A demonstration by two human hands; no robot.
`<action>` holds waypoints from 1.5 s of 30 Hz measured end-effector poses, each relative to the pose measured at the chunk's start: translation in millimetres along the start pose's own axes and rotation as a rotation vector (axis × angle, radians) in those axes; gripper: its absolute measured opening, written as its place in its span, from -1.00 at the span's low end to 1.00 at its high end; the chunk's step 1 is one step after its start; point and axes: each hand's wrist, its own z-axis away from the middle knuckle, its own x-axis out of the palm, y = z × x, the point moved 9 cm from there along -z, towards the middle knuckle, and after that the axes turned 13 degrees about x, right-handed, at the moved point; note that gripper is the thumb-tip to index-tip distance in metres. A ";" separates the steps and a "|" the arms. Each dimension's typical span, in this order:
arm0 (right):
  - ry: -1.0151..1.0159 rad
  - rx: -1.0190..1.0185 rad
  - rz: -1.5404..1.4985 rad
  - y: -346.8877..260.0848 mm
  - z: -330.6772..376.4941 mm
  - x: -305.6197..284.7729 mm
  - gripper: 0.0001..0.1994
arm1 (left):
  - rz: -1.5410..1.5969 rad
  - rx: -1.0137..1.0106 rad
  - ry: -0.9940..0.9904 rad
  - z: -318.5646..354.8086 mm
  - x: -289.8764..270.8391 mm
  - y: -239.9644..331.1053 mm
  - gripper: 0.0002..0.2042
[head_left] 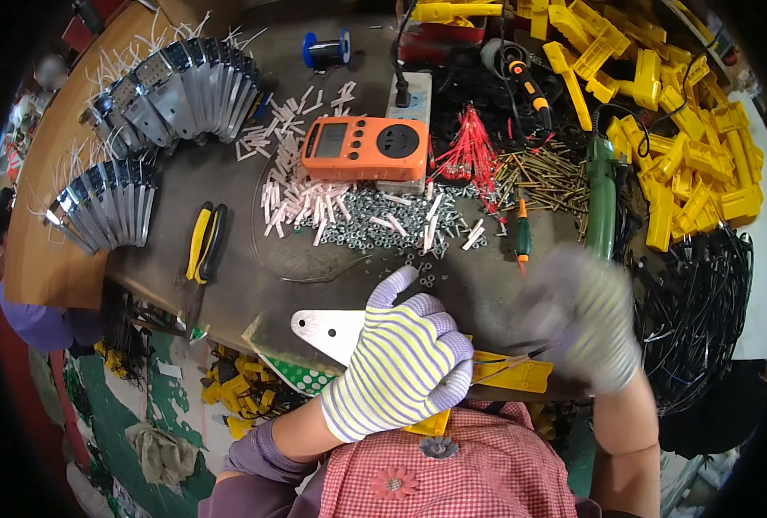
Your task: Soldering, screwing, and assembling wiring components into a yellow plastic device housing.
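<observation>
My left hand [405, 358], in a striped glove, is closed over a yellow plastic housing [517, 374] at the table's near edge. Part of the housing sticks out to the right, and the hand hides the middle. From beneath the same hand a white plate with holes [330, 333] extends left; whether it is gripped cannot be seen. A thin dark wire [521, 355] runs across the housing toward my right hand [586, 319]. That gloved hand is smeared by motion, so its fingers are unclear. Just beyond it lies a green-and-orange screwdriver [523, 233].
An orange meter [364, 149] rests among white sleeves and metal nuts [370, 226]. Yellow-handled pliers [204, 246] lie left, near metal brackets [172, 95]. Long screws [543, 179], a green power tool [602, 194], yellow housings [694, 160] and black cables [694, 311] crowd the right.
</observation>
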 end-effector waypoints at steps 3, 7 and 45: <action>0.403 0.208 0.053 44.1 -69.5 -55.5 -0.70 | -0.090 -0.056 0.097 9.4 -30.1 -1.7 -0.56; 0.374 -0.096 0.385 77.8 -136.3 -37.5 -0.54 | -0.441 -0.348 0.199 50.3 -72.4 -53.8 -0.57; 0.356 0.787 -1.356 134.2 1.4 25.3 -0.73 | 0.026 -0.169 0.222 27.6 -20.9 -22.4 -0.82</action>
